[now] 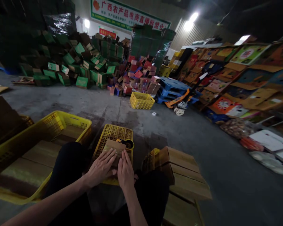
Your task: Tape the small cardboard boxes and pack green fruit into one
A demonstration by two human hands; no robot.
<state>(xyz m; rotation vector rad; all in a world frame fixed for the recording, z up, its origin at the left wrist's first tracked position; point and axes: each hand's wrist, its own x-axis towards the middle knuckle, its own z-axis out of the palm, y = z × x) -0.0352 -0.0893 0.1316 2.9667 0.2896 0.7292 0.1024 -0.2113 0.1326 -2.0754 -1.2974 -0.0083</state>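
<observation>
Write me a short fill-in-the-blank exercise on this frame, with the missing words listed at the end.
1. The left hand and right hand both rest on a small brown box.
That box lies on a crate coloured ____.
2. The large open crate holding brown cardboard is nearer the ____ hand.
3. The pallet jack stands beside stacked pallets coloured ____.

Missing words: yellow; left; blue.

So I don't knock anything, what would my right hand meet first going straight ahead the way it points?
Beyond the cardboard box it touches, your right hand would probably meet what looks like a black-and-yellow tape dispenser, though depth is unclear.
</observation>
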